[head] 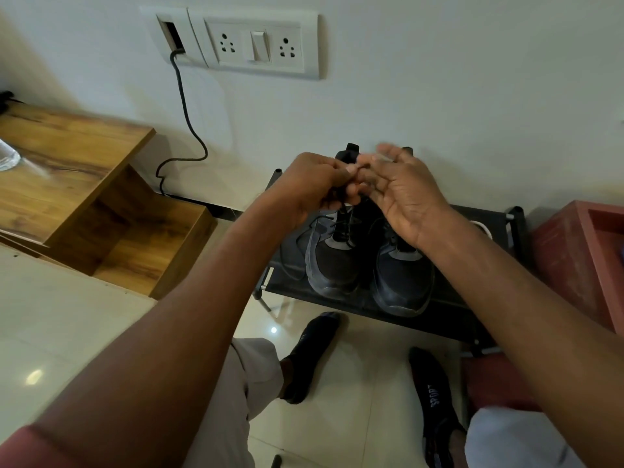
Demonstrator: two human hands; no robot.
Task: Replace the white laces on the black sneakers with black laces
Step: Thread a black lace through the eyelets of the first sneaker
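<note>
Two feet in dark socks sit at the bottom of the frame on a glossy tile floor, the one on the right printed with "SPORT". Just above them, centre frame, a low black shoe rack carries the pair of black sneakers side by side, toes pointing toward the camera. The left shoe has a black lace running up out of its eyelets, with a loose strand trailing off its left side onto the rack.

Both hands meet right over the shoes' collars. The left hand has its fingers curled, pinching the lace. The right hand is mostly spread, palm toward the camera, its fingers blurry where they touch the left hand's, so can't tell if it's got hold of the lace.

Left of frame there's a wooden stepped shelf. Further back, upper left on the white wall, a socket panel with a dark cable hanging down.
</note>
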